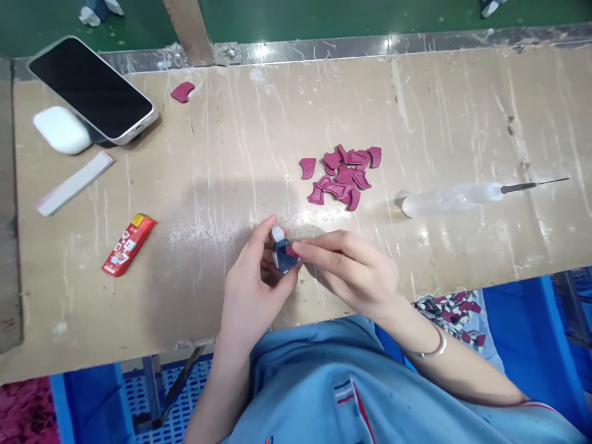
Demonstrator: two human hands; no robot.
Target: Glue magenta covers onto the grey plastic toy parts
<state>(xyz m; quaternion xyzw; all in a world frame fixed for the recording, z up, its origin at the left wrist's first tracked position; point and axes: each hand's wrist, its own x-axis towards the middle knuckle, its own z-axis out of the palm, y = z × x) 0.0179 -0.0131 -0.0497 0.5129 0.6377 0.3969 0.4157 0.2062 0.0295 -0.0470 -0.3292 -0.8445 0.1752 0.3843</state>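
My left hand point(259, 277) is closed around a small dark blue and white plastic piece point(285, 259), thumb below and fingers behind it. My right hand point(346, 265) pinches a small maroon plastic piece point(291, 250) between thumb and index finger, against the dark blue piece's open side; the fingertips partly hide it. Just beyond my hands lies a loose pile of maroon plastic pieces point(345, 179), curved and flat. Right of the pile a translucent squeeze bottle point(453, 200) with a thin needle tip lies on its side.
On the worn table point(231, 142) at left are a phone point(97, 89), a white case point(62, 131), a pale strip point(76, 184) and a red packet point(129, 245). A single maroon piece point(183, 92) lies near the back edge. Blue crates point(527, 333) stand below the front edge.
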